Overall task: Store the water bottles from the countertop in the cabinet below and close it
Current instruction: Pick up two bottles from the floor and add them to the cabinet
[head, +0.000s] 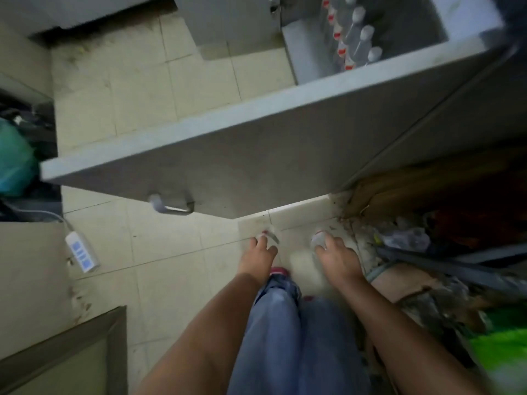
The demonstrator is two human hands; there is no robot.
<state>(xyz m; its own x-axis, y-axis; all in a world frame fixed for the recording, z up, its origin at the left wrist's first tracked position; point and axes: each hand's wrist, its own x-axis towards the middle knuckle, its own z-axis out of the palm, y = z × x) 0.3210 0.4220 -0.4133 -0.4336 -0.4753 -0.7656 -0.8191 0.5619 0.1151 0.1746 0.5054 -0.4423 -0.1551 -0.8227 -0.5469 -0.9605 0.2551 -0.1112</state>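
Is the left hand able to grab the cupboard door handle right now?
Probably not yet. The left hand is already wrapped around a bottle, so it isn't free. The door handle hangs apart from it, up and to the left, with nothing blocking the way.

- The cabinet door (256,155) is plain pale grey, with a silver handle (171,205).
- The stored water bottles (353,32) are clear, with white caps and red-and-white labels.
- The floor tiles (142,89) are cream, in a grid of darker joints, with brown specks.
- The power strip (81,253) is white with blue sockets.
- The trousers (285,337) are faded blue denim.
- One bag (14,163) is teal; another bag (502,349) is bright green.
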